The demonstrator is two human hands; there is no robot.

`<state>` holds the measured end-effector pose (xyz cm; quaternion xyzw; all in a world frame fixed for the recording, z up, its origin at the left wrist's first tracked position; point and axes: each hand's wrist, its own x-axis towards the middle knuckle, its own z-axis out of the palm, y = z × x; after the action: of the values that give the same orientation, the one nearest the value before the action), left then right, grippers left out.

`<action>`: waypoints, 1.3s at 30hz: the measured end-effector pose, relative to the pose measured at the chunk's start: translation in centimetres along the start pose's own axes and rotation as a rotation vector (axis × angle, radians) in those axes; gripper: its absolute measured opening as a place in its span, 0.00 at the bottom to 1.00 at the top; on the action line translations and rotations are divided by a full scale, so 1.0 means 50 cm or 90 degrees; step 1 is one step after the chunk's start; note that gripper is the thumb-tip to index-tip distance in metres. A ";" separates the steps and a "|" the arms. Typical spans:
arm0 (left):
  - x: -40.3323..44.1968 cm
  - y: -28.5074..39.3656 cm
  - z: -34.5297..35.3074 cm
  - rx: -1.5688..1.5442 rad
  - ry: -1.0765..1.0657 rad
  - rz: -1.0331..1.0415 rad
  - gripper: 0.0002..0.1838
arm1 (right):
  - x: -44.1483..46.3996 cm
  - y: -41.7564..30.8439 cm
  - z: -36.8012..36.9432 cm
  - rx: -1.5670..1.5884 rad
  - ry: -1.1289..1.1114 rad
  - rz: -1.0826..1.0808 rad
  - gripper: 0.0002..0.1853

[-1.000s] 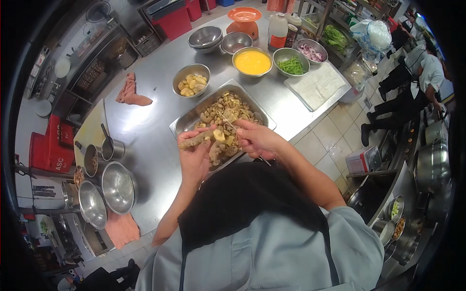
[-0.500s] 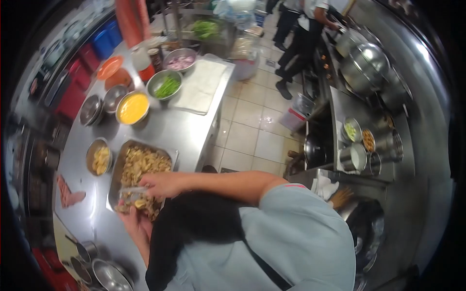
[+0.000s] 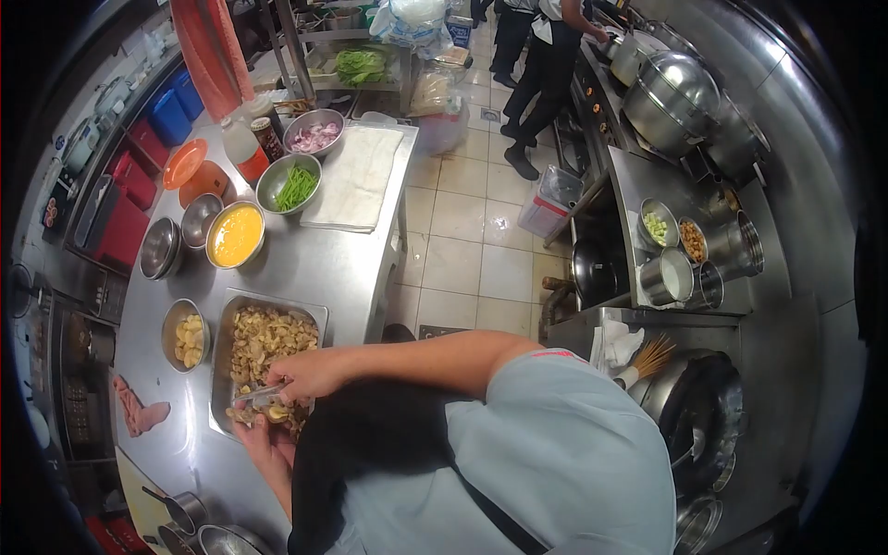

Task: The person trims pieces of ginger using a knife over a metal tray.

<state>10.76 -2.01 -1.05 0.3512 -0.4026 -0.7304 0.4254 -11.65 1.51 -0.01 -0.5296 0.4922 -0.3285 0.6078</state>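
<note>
A rectangular metal tray point(image 3: 220, 365) holds many brown, chopped food pieces point(image 3: 268, 335). My right hand point(image 3: 310, 372) is closed around a shiny, narrow metal utensil point(image 3: 259, 396) over the tray's near part; its exact kind is unclear. Just below it, my left hand point(image 3: 266, 446) pinches a pale brown food piece point(image 3: 244, 416) at the tray's near edge, right by the utensil's end. Left of the tray stands a metal bowl point(image 3: 169, 335) of yellowish chunks point(image 3: 191, 340).
Farther up the steel table are bowls of yellow liquid point(image 3: 236, 235), green strips point(image 3: 296, 188) and sliced onion point(image 3: 317, 137), beside a white cloth point(image 3: 356, 176). A pink cloth point(image 3: 141, 407) lies left, pots point(image 3: 185, 511) below. Another person point(image 3: 532, 74) stands by the stove.
My view has shifted slightly, so the table's things sit lower in it. Both hands stay at the tray's near end; the metal utensil now looks narrower and sharper.
</note>
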 end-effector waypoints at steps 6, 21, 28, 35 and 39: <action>-0.003 -0.003 -0.004 -0.016 -0.002 -0.001 0.31 | -0.001 -0.002 -0.002 -0.017 0.003 -0.011 0.26; 0.024 0.012 0.012 -0.048 -0.012 0.012 0.26 | 0.011 0.029 0.010 -0.059 0.006 -0.131 0.24; 0.041 0.035 0.024 -0.212 0.006 -0.052 0.20 | -0.017 -0.044 0.027 -0.063 -0.075 -0.102 0.30; 0.053 0.004 -0.002 -0.219 0.036 -0.072 0.23 | -0.016 -0.058 0.032 -0.080 -0.052 -0.135 0.29; 0.057 -0.001 -0.003 -0.219 -0.004 -0.039 0.24 | -0.011 -0.056 0.037 -0.067 -0.045 -0.125 0.24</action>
<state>9.74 -4.62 -1.66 0.2833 -0.2621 -0.8021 0.4557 -9.72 1.96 2.73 -0.6172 0.4331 -0.3414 0.5612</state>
